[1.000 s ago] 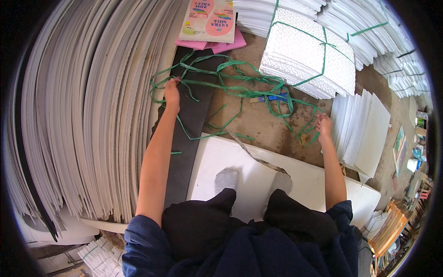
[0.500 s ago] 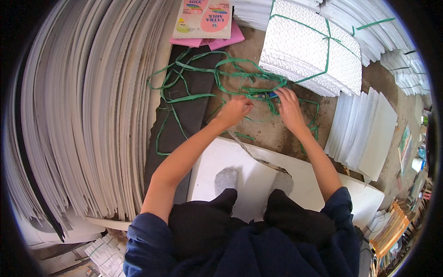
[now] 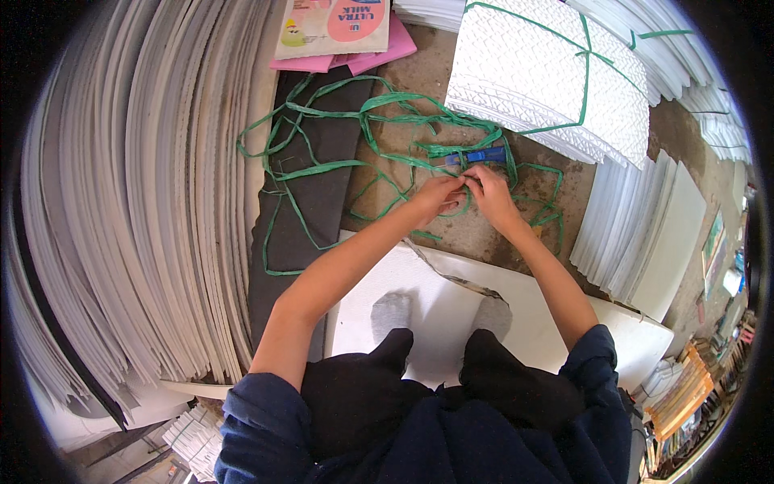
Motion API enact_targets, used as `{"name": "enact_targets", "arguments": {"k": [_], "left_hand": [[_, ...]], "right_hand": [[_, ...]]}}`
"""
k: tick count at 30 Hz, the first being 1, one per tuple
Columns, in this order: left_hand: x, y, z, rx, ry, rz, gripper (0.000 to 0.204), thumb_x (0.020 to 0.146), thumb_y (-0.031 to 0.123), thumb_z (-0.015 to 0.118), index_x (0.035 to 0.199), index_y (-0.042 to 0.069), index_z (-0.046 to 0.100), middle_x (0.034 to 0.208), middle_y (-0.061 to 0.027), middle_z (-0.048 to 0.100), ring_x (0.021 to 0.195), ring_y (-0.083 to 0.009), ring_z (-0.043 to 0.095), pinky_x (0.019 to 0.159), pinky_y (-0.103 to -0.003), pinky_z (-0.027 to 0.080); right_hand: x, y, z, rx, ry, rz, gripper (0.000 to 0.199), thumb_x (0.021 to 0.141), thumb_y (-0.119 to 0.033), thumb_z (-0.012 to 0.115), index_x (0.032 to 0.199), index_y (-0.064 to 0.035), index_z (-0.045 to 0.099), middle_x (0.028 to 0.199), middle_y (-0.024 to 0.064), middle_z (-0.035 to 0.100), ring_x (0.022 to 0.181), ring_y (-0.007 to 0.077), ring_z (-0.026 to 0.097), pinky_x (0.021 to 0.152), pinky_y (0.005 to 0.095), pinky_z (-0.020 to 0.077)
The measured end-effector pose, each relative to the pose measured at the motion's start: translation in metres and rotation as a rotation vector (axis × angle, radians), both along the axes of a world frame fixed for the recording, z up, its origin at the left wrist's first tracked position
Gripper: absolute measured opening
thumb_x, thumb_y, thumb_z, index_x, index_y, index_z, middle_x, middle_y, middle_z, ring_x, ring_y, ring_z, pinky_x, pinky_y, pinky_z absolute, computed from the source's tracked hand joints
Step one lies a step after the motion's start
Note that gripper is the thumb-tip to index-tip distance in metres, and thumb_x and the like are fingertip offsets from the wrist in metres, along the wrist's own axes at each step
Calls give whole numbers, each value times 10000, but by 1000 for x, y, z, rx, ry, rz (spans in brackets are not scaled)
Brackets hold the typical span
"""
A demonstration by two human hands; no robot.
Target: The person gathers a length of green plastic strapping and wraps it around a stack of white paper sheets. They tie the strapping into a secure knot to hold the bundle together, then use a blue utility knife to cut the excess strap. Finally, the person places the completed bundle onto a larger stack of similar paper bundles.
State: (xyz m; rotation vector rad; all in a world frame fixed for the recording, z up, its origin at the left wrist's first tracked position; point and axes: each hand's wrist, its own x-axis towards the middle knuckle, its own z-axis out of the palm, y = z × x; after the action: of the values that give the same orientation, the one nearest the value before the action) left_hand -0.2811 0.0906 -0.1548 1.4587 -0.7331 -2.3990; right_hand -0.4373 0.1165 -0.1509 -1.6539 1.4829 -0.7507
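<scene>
My left hand (image 3: 439,196) and my right hand (image 3: 489,196) meet over the concrete floor, fingertips pinched close together. Between them runs a thin strand of green plastic twine (image 3: 322,168), mostly covered by the fingers. Just beyond the fingertips lies a blue object (image 3: 484,156), long and narrow like a utility knife, with twine across it. More of the twine spreads in loose loops to the left, over a dark grey sheet (image 3: 310,222).
A stack of white textured sheets (image 3: 524,64) tied with green twine stands far right. White sheets (image 3: 637,234) lean below it. Tall piles of sheets (image 3: 153,194) line the left. Pink pieces (image 3: 395,48) lie under a printed carton sheet (image 3: 314,36). My feet rest on a white board (image 3: 548,315).
My hands have come together, the right moving left and nearer, the left moving right. The blue object, mostly covered by my right hand before, now shows plainly. The view has shifted slightly.
</scene>
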Motion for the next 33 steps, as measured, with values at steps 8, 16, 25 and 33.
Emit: {"name": "enact_targets", "arguments": {"k": [8, 16, 25, 33], "left_hand": [[33, -21, 27, 59, 45, 327, 187, 887, 244, 436, 925, 75, 505, 861, -44, 525, 751, -152, 513, 736, -329, 435], [216, -80, 31, -555, -220, 1199, 126, 851, 90, 362, 865, 19, 464, 839, -130, 558, 744, -224, 549, 665, -295, 456], [154, -49, 34, -866, -1463, 390, 534, 696, 313, 683, 1044, 14, 409, 1066, -180, 410, 1004, -366, 418, 824, -438, 369], [73, -42, 57, -1723, -1039, -350, 347, 669, 155, 646, 957, 46, 489, 1052, -103, 454, 1006, -282, 408, 858, -418, 321]], "right_hand": [[-23, -2, 24, 98, 50, -265, 219, 810, -61, 540, 1029, -75, 543, 726, 114, 604, 654, 204, 589, 600, 313, 447], [-143, 37, 3, 132, 359, -745, 205, 772, -120, 543, 969, -78, 576, 795, 165, 614, 748, 316, 594, 703, 387, 444], [-94, 40, 22, 72, 817, -515, 464, 725, -123, 580, 1161, -51, 441, 1199, 198, 403, 1112, 361, 374, 913, 455, 327], [-5, -5, 44, -215, 414, -84, 432, 693, -28, 550, 1115, -11, 460, 1185, 168, 409, 1095, 338, 381, 943, 429, 316]]}}
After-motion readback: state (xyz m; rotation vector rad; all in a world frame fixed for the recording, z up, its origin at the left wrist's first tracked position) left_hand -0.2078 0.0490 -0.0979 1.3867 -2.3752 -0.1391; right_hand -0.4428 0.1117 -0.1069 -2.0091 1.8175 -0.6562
